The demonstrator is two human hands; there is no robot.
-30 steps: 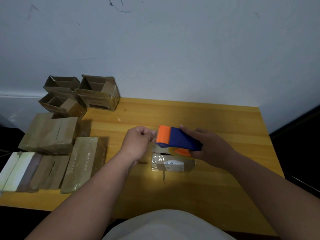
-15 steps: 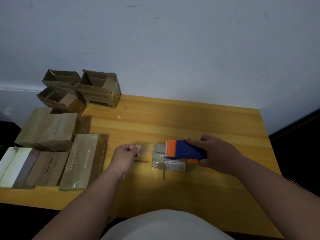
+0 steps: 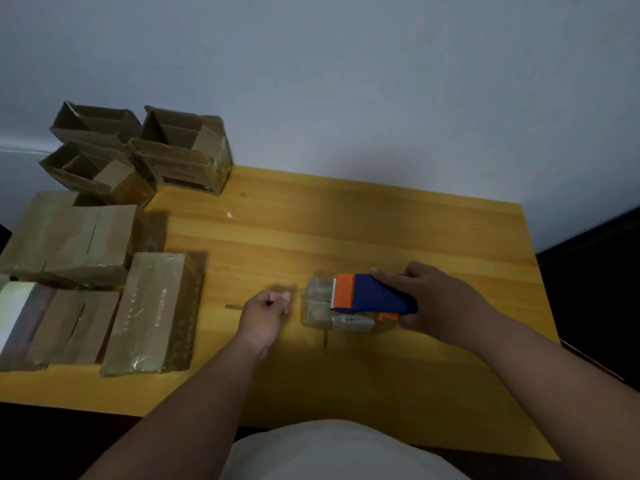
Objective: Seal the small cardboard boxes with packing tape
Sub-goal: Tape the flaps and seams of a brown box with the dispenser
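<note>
Presently the tape dispenser lies lengthwise left-to-right over the small box mid-table, orange cutter end pointing left. Right hand grips its blue body. Left hand is fisted beside the box; contents indiscernible.

Cardboard boxes on wooden table

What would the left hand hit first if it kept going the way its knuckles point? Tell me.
Probably the small cardboard box. The left hand is a curled fist pointing away and to the right, with a strip of bare table between it and the box. Depth is unclear.
</note>
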